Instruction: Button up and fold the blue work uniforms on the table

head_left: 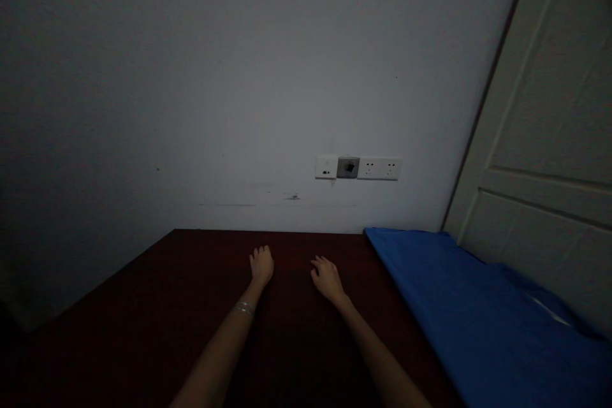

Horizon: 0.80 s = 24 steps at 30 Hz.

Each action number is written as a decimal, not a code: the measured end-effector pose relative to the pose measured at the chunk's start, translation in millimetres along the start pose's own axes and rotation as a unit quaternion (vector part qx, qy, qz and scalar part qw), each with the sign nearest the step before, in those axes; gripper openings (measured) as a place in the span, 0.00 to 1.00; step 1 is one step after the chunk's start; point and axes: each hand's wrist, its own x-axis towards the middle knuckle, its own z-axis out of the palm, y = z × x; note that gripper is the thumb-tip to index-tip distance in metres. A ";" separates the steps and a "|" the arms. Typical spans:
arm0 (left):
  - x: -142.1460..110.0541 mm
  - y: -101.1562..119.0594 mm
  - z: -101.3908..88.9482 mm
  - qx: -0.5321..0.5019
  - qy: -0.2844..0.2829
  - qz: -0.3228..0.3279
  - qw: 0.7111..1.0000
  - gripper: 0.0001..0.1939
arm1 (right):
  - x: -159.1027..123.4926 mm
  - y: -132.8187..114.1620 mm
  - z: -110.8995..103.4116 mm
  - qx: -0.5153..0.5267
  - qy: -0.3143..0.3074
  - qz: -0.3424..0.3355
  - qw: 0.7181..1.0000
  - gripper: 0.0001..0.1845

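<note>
Both bare arms reach forward over a dark red-brown table (205, 287). My left hand (261, 264) rests palm down near the table's far side, its fingers slightly bent and a little apart, with nothing seen in it. Silvery bracelets (244, 308) circle the left wrist. A short way to the right, my right hand (327, 277) also lies palm down on the tabletop, fingers loosely spread and holding nothing visible. The two hands do not touch each other. The undersides of both are hidden.
A blue cloth (459, 306) covers the table's right side. Behind stands a pale wall (239, 89) with white sockets (380, 169) and a grey wall plate (348, 167). A panelled door (540, 140) rises at the right. The light is dim.
</note>
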 end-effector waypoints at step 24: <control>22.3 228.2 3.3 -0.486 -0.257 0.000 0.835 0.10 | -186.2 45.8 -162.4 -0.333 -0.091 0.210 0.915 0.35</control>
